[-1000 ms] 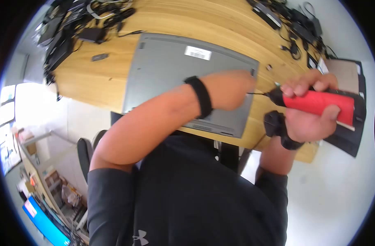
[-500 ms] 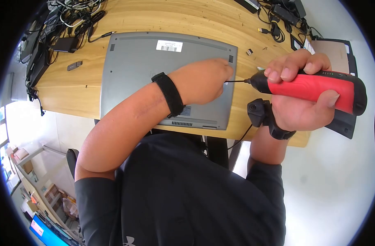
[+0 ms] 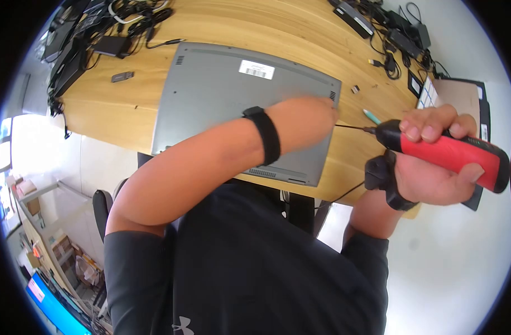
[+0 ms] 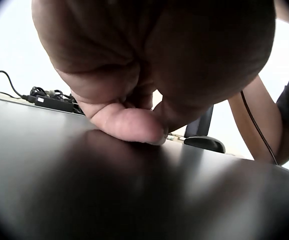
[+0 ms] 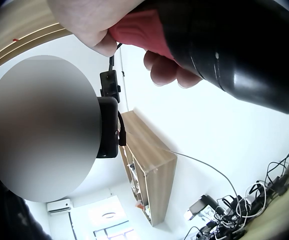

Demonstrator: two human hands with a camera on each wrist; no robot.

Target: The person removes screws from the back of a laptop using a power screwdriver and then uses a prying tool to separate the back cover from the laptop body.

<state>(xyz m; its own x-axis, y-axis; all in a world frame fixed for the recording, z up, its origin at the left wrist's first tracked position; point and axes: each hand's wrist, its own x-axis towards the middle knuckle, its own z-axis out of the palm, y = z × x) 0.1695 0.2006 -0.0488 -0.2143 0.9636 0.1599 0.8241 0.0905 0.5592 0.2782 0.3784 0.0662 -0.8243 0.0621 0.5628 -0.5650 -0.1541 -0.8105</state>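
Note:
A grey laptop [image 3: 210, 84] lies underside up on a wooden table, a white barcode label near its far edge. Reaching across it, my left hand [image 3: 305, 124], slightly blurred in the head view, is at its right edge. Up close, its fingers [image 4: 129, 124] curl in toward the thumb just over the dark surface; whatever lies between them is hidden. My right hand [image 3: 432, 181] grips a red and black electric screwdriver [image 3: 450, 156] right of the laptop. The thin screwdriver bit [image 3: 353, 127] points left, its end right at my left fingertips.
A green pen-like object [image 3: 371, 116] and a small USB receiver [image 3: 355, 89] lie right of the laptop. A USB stick [image 3: 122, 76] is at left. Tangled cables and power adapters [image 3: 111, 47] fill the back left, others [image 3: 403, 42] the back right.
The head view has shifted. Compared with half a second ago, the screwdriver and the left hand are slightly farther right against the laptop's edge. The right hand keeps its grip.

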